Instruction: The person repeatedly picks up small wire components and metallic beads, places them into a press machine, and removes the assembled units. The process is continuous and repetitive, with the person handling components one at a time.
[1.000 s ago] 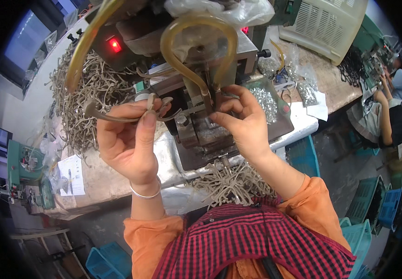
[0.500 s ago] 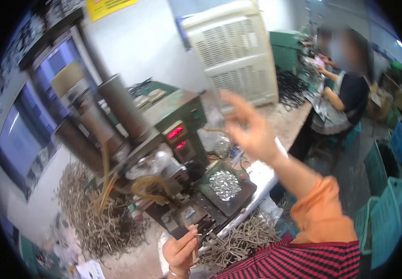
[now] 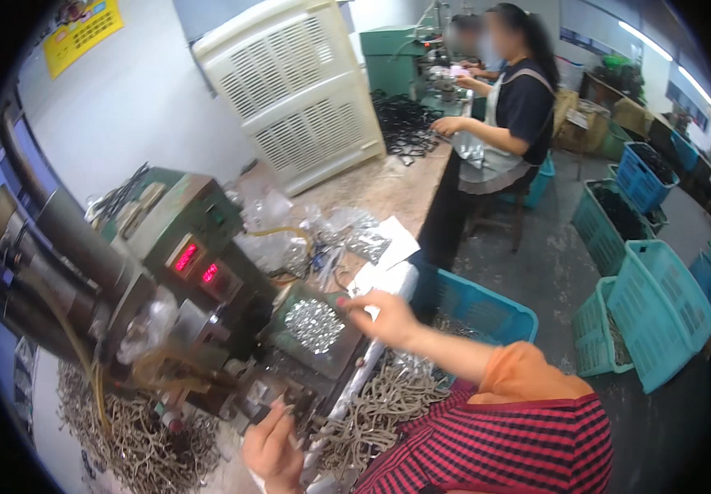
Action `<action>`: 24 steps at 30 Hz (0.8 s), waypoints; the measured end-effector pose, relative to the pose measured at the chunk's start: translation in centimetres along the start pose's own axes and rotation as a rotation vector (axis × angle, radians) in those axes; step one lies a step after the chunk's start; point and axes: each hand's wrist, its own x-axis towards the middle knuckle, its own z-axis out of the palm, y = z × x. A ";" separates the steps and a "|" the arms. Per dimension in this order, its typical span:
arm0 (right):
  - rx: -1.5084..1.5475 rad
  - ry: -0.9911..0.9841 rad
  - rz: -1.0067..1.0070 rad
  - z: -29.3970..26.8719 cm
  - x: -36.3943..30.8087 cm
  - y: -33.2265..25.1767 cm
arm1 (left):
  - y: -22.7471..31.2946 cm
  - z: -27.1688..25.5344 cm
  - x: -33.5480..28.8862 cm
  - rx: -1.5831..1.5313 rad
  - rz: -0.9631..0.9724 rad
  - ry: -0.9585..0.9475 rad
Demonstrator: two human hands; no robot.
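My left hand (image 3: 273,449) is closed in a pinch at the front of a bench press (image 3: 261,393), its fingertips close to the small metal block there. A short beige cord seems to be held in it, mostly hidden by the fingers. My right hand (image 3: 384,321) reaches over the corner of a dark green tray (image 3: 285,342), fingers apart, one fingertip at a small red button. Small shiny metal pieces (image 3: 314,325) are heaped in that tray. Close to my lap lies a pile of beige cords (image 3: 380,412).
Left of the press lies a larger heap of cords (image 3: 141,445). A green control box (image 3: 182,230) with red digits stands behind it. Beyond are a cream slatted panel (image 3: 298,90) and a co-worker (image 3: 503,115) at the bench. Teal crates (image 3: 660,313) stand on the floor at right.
My right hand has come down from mid-air to the tray's corner. The left hand stays at the front of the press. The view has swung to the right.
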 end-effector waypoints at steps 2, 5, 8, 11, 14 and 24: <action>-0.300 -0.088 -0.136 2.2 -1.5 0.7 | -0.1 0.0 0.1 -0.024 -0.053 -0.011; -0.515 -0.068 -0.239 4.0 -1.2 0.8 | 0.5 0.4 1.0 0.022 -0.054 -0.049; -0.564 -0.061 -0.293 6.8 -0.3 1.3 | 0.7 0.2 1.6 0.043 -0.026 -0.067; -0.646 -0.172 -0.143 8.9 0.9 1.5 | -0.5 -0.5 1.0 -0.009 -0.010 -0.119; -0.411 -0.081 -0.301 8.6 0.3 2.9 | -0.8 -0.7 1.9 -0.005 -0.018 -0.171; -0.232 -0.105 -0.354 7.4 4.0 2.0 | -0.7 -1.1 1.6 -0.008 -0.008 -0.145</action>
